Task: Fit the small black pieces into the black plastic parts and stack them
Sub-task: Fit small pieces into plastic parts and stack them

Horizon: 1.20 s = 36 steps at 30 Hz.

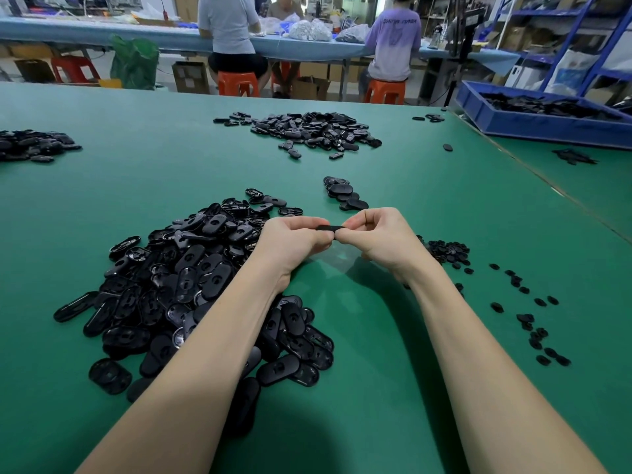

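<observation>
Left hand (294,239) and right hand (374,236) pinching one black plastic part (330,228) edge-on above the green table (393,336), presumably to press an insert home (insert hidden). Unfitted heap (191,285) at nine o'clock, small pieces (448,251) at three, finished stack (343,193) at twelve.

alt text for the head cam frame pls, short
Two bare hands, left hand and right hand, together hold one black plastic part above a green table. A big pile of black plastic parts lies to the left, small black pieces to the right, a short stack just beyond.
</observation>
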Motion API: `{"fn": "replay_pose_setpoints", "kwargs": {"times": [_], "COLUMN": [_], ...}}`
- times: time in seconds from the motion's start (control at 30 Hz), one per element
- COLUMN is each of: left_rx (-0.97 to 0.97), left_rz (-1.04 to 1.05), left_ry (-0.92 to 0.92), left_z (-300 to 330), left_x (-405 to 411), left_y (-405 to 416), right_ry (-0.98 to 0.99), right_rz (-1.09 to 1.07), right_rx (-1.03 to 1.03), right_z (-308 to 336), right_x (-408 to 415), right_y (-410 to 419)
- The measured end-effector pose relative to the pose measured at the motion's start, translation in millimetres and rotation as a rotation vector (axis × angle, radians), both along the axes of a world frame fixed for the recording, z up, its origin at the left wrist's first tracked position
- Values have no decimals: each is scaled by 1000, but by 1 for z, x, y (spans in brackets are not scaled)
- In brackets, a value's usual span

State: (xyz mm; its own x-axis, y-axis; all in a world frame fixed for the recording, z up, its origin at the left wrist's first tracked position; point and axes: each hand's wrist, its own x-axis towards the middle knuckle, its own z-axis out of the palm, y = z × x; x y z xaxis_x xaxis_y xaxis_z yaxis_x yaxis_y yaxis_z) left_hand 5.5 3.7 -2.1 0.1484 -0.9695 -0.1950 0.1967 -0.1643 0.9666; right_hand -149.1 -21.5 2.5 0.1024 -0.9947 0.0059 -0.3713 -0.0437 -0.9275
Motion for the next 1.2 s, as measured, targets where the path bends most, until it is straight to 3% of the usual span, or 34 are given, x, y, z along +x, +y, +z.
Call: {"fn": "replay_pose_setpoints", "kwargs": {"times": [0.27, 0.43, 0.53, 1.03, 1.2], "left_rx": [-42, -30, -40, -88, -103], "left_rz": [1, 40, 38, -6, -19], "left_ry": [89, 213, 228, 225, 190], "left_z": [3, 5, 6, 7, 9], "left_x": [3, 3, 4, 2, 3], "left_y": [-1, -2, -2, 1, 1], "right_ry": [-56, 239, 262, 166, 21], "right_rz": [-11, -17, 50, -44, -67], "right_rx": [-29, -374, -440, -307, -119], "right_z": [4, 7, 8, 12, 14], "right_x": [0, -3, -1, 3, 1], "right_y": [1, -1, -1, -2, 0]}}
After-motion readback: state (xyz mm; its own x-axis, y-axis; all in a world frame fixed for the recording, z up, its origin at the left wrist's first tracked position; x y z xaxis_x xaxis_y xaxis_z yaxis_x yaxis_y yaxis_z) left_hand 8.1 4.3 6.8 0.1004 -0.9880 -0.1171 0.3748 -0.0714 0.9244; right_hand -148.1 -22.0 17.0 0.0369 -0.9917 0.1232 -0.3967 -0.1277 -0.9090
